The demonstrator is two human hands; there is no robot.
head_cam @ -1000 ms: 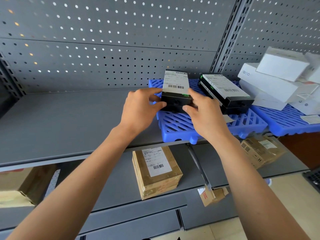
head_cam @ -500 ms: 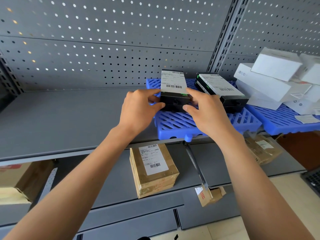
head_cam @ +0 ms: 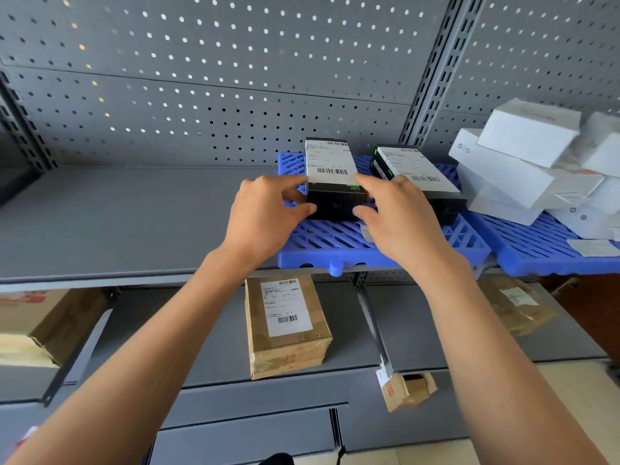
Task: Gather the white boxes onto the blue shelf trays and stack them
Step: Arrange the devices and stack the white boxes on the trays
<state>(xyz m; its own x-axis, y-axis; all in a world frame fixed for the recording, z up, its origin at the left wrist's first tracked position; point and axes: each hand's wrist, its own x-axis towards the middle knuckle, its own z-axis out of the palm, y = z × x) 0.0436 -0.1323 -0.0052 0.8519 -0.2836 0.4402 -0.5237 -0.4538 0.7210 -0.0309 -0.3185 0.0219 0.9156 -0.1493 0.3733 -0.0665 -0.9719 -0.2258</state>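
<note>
While both hands grip it, the black box (head_cam: 330, 182) sits on the blue tray (head_cam: 335, 250).
Left hand (head_cam: 265, 213) and right hand (head_cam: 399, 216) pinch its near corners (thumbs below, fingers curled on top); a second black box (head_cam: 416, 172) lies just beside, white boxes (head_cam: 523, 162) piled on the neighbouring tray (head_cam: 536, 260).
</note>
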